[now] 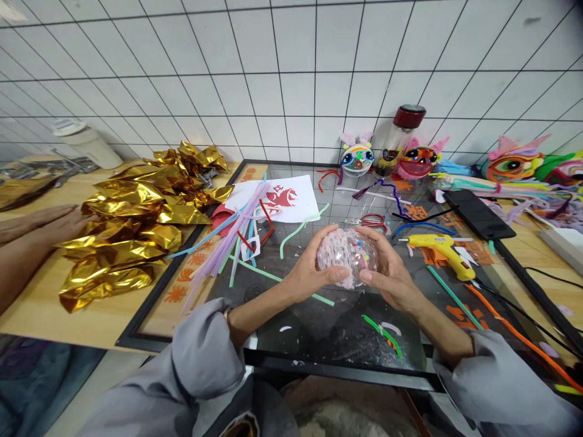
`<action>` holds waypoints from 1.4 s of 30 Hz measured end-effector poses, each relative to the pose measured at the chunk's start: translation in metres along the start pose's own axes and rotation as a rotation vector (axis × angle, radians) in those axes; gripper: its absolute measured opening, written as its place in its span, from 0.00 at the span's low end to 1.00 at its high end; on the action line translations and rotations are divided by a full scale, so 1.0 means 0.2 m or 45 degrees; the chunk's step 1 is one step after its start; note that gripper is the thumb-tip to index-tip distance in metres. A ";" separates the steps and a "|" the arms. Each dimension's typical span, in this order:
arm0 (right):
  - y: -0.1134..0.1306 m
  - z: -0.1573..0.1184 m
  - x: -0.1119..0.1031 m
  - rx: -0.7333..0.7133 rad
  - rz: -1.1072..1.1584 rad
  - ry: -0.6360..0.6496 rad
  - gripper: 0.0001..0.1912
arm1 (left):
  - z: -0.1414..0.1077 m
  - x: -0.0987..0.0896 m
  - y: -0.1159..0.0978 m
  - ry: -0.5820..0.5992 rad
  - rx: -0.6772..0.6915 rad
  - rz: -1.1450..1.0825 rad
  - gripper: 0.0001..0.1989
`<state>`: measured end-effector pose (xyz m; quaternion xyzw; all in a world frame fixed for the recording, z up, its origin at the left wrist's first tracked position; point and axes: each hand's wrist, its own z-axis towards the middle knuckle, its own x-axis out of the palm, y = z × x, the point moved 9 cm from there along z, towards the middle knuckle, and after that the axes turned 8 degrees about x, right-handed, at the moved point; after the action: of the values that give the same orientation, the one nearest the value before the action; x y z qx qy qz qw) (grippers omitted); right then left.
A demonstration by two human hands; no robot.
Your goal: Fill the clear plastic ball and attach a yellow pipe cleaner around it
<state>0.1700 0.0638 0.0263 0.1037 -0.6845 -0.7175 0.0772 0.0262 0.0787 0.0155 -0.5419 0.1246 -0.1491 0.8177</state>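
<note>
Between my two hands, above the dark glass board (291, 328), is a clear ball (348, 258). Its left half is wrapped in pale pink fuzzy strands; small coloured bits show in the right half. My left hand (316, 267) grips the left side, thumb on the front. Around the right side curl the fingers of my right hand (392, 270), its thumb also on the front. Red-handled scissors (374, 223) lie just behind the ball. A yellow glue gun (441, 250) rests to the right of my right hand.
Gold foil (132, 212) and another person's arm (40, 237) are at the left. Pipe cleaners (218, 243) lie on white paper (298, 197). Decorated balls (357, 159) and a bottle (398, 139) stand at the back. A phone (479, 213) and cables are at the right.
</note>
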 end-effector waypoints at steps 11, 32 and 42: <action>0.00 0.00 0.00 0.023 0.081 -0.008 0.38 | -0.02 0.00 -0.01 0.014 0.076 0.135 0.49; 0.02 -0.02 0.06 -0.127 -0.211 0.141 0.42 | -0.03 0.02 -0.04 0.036 0.046 0.080 0.46; 0.03 -0.03 0.07 -0.137 -0.343 0.203 0.45 | -0.01 0.01 -0.06 0.023 0.078 0.023 0.42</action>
<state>0.1570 0.0548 0.0306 0.2469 -0.6167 -0.7464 0.0400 0.0256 0.0712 0.0263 -0.5142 0.1322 -0.1503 0.8340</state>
